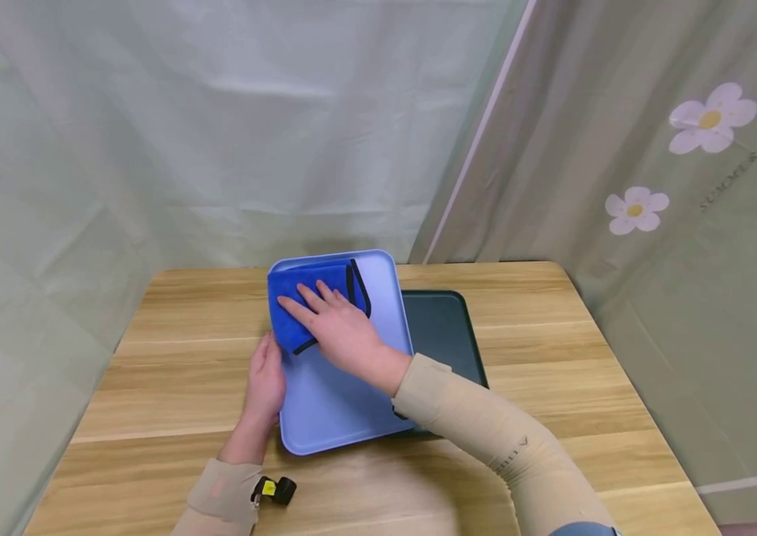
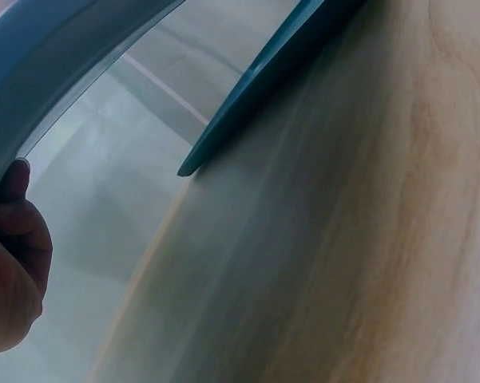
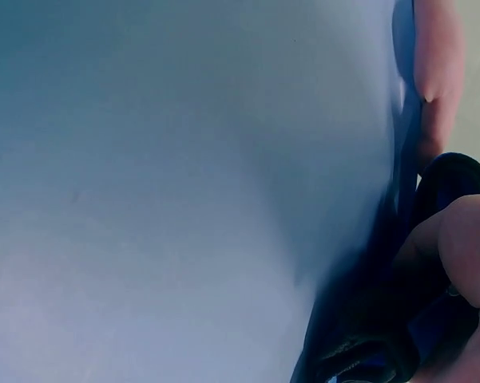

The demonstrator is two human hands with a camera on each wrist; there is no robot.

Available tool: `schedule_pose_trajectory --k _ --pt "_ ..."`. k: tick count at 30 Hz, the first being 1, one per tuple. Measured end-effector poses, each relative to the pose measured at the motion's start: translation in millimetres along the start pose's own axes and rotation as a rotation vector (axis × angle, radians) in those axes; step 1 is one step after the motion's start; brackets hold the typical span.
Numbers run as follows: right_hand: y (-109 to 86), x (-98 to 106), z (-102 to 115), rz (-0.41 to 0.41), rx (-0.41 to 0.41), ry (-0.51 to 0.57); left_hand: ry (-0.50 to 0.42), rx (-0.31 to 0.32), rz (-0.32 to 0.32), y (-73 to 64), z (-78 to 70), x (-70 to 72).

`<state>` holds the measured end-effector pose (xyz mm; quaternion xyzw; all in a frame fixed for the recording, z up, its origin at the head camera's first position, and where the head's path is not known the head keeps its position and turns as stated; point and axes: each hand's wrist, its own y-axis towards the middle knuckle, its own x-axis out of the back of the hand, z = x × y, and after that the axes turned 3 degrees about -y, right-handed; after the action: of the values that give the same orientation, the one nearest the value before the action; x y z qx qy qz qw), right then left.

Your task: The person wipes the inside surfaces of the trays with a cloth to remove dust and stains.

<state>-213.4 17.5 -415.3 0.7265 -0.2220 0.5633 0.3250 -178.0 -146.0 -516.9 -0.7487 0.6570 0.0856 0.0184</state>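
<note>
A light blue rectangular tray [image 1: 345, 402] is held up off the table by my left hand [image 1: 266, 383], which grips its left edge. In the left wrist view, curled fingers [image 2: 20, 223] show at the rim of that tray [image 2: 56, 72]. My right hand [image 1: 345, 331] presses a folded blue cloth [image 1: 334, 274] with black edging against the tray's far left part, its fingers spread and fairly straight. The cloth hangs slightly over the left rim. Part of the right thumb side looks dark in the right wrist view.
A dark green tray [image 1: 438, 327] lies on the wooden table [image 1: 539, 357], partly hidden behind the light blue one. Pale curtains [image 1: 284, 149] hang behind the table and at its sides. A small black device [image 1: 278, 490] is strapped to the left wrist.
</note>
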Motion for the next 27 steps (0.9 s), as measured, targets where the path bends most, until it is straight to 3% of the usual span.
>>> schedule_pose_trajectory --k 8,18,23,27 --pt "-0.5 1 1 0.019 -0.002 -0.046 -0.013 -0.004 0.001 0.6 -0.7 1.0" --pt "-1.8 3 -6 0.058 -0.027 -0.07 0.005 0.06 -0.02 3.8 -5.4 0.9" --pt "-9.2 4 -6 0.086 -0.014 -0.034 0.004 0.119 -0.043 -3.9 -6.2 0.7" --pt "-14.0 2 -8 0.085 -0.025 0.001 -0.009 0.112 -0.043 -7.1 -4.9 -0.1"
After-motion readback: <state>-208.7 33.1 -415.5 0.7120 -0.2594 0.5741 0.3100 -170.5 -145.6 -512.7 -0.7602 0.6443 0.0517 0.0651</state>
